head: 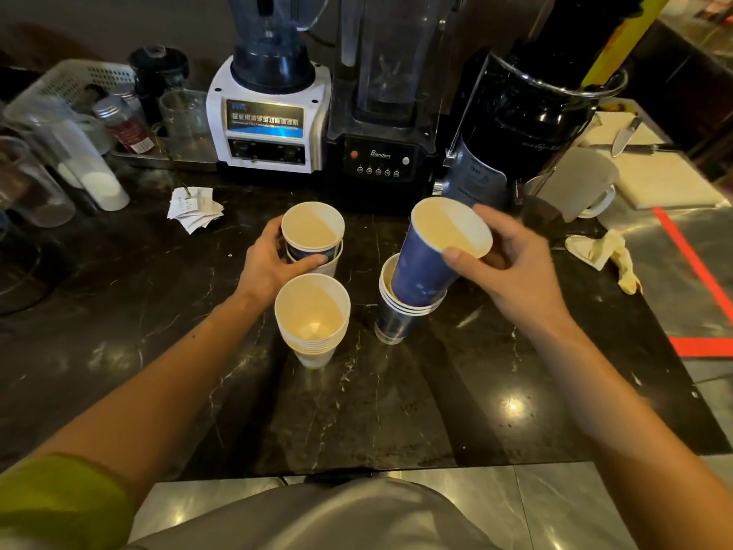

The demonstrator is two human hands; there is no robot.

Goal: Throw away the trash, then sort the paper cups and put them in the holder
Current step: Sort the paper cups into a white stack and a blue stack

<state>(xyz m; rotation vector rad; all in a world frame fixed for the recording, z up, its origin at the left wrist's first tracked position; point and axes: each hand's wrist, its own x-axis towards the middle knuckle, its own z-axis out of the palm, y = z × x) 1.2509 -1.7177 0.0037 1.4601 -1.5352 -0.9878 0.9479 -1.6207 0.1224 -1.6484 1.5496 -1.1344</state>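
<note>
Left hand (269, 267) is curled round the nested blue cup (313, 232), which sits in a white one just behind the white cup stack (312, 323). Right hand (511, 267) pinches the rim of the tilted blue cup (420, 271), its base inside the blue stack (390, 323) right of the white cup stack.

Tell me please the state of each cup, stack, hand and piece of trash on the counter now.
blue cup, tilted, its base inside the blue stack
blue stack, nested, upright on the counter
rear cups, nested, upright
white stack, nested, upright, no hand on it
paper slips, crumpled, lying on the counter
right hand, holds the blue cup near its rim
left hand, grips the rear cups
</note>
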